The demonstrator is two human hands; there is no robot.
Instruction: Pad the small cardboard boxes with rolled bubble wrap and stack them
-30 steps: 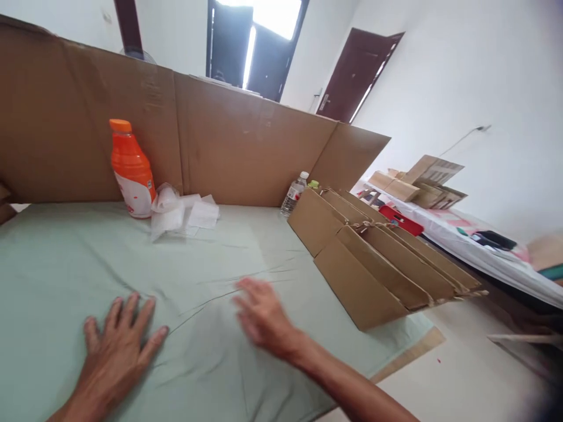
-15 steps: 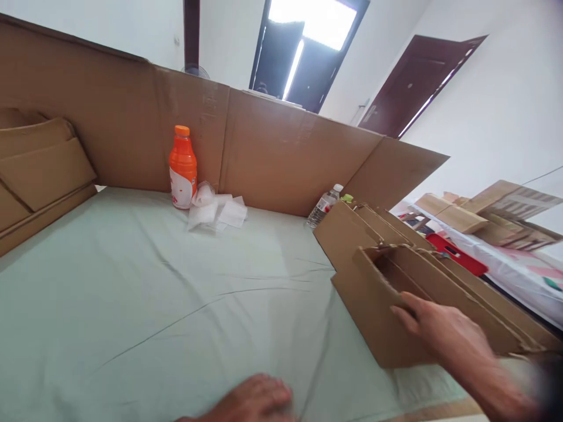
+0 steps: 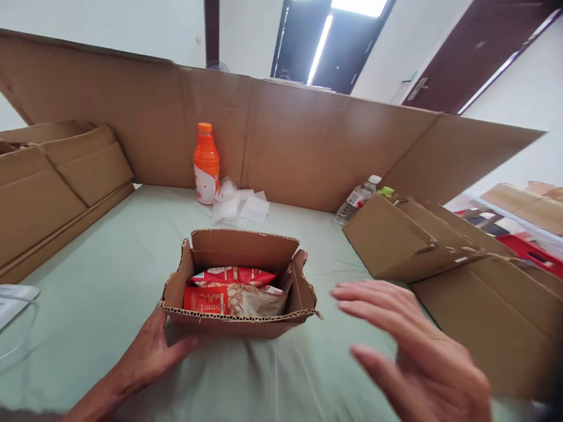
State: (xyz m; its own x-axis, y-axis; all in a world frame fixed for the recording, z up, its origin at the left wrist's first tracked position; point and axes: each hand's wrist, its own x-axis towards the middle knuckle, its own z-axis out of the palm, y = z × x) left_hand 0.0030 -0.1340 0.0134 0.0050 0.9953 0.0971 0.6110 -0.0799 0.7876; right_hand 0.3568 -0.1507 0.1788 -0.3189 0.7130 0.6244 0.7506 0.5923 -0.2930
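Note:
A small open cardboard box (image 3: 240,322) stands on the pale green cloth in front of me. Inside it lie red and white snack packets (image 3: 233,293). My left hand (image 3: 152,351) holds the box's near left corner, fingers under its front wall. My right hand (image 3: 409,346) hovers to the right of the box with fingers spread, touching nothing.
A tall cardboard sheet (image 3: 308,146) walls the back. An orange bottle (image 3: 206,164) and crumpled white tissue (image 3: 240,205) sit against it. Flat cardboard stacks lie at the left (image 3: 53,187) and right (image 3: 461,264). A clear water bottle (image 3: 358,198) leans behind the right stack.
The small open box with packets now stands in front of me, with my left hand on it. My right hand has left the cardboard stack on the right and hovers open.

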